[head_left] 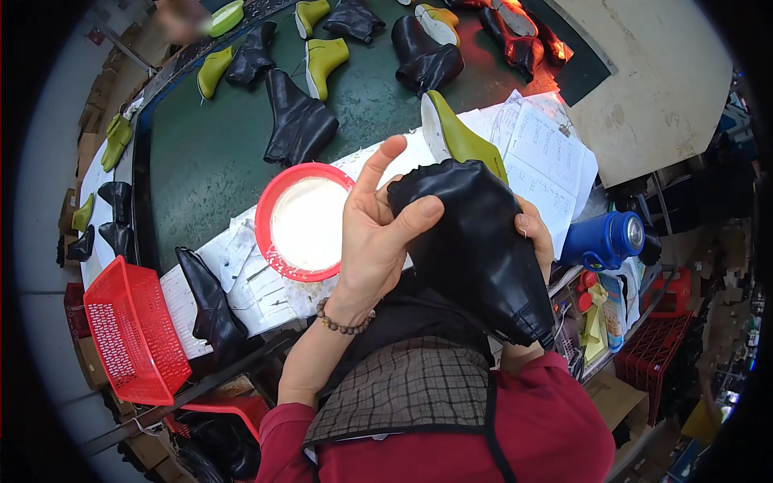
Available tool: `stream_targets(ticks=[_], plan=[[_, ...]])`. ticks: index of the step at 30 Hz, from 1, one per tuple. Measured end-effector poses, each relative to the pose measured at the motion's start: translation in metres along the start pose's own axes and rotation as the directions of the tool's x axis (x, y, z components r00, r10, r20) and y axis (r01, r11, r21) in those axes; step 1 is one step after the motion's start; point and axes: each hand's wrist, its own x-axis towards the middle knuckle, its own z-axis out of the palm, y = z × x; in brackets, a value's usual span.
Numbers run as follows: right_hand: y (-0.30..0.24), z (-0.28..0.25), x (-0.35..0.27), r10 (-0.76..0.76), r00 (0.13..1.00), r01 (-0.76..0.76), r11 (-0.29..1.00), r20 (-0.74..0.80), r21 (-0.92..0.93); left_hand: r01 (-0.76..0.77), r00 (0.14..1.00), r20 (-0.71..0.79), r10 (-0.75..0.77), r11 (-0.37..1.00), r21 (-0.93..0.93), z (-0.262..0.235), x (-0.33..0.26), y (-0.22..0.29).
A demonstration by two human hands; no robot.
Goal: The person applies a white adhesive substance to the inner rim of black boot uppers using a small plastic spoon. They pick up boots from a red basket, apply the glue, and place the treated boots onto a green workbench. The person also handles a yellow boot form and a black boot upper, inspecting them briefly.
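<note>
A black leather boot upper [475,233] is tilted in front of me, its gathered edge toward the far side. My right hand [535,229] grips it from the right, fingers curled over its side and the palm hidden behind it. At its left edge is my left hand [374,221], index finger stretched up and thumb reaching across the leather; its other fingers are partly hidden. A yellow-green shoe last [463,138] with a white sole lies just beyond the upper. Left of my left hand stands a red-rimmed bowl [266,221] of white paste.
Black boot uppers [294,121] and yellow-green lasts [325,66] are scattered on the green bench [193,161]. A red basket [133,330] and a black boot upper [211,306] are at left. Written papers [547,157] and a blue flask [604,240] are at right. Red light glows far right.
</note>
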Motion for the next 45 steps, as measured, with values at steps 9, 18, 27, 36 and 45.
stream_targets(ticks=[9, 18, 27, 36, 45], plan=[[0.006, -0.007, 0.007, 0.064, 0.99, -0.046, 0.989, -0.126, 0.143, 0.036, 0.999, -0.004, -0.037, 0.994, -0.101, -0.012, 0.002, -0.006], [0.003, -0.039, 0.027, -0.226, 0.933, 0.249, 0.967, -0.28, 0.05, 0.157, 0.976, -0.205, -0.08, 0.905, 0.395, -0.046, 0.021, -0.036], [-0.003, -0.041, 0.029, -0.343, 0.86, 0.372, 0.928, -0.377, 0.005, 0.371, 0.922, 0.099, -0.375, 0.927, 0.06, -0.041, 0.005, -0.054], [-0.021, -0.037, 0.018, -0.175, 0.984, 0.177, 0.983, -0.046, 0.046, 0.494, 0.869, 0.018, -0.494, 0.866, -0.07, -0.051, 0.015, -0.053], [-0.029, -0.022, 0.009, -0.151, 0.988, 0.128, 0.908, -0.027, -0.399, 0.577, 0.817, 0.208, -0.538, 0.773, -0.263, -0.053, 0.037, -0.024]])
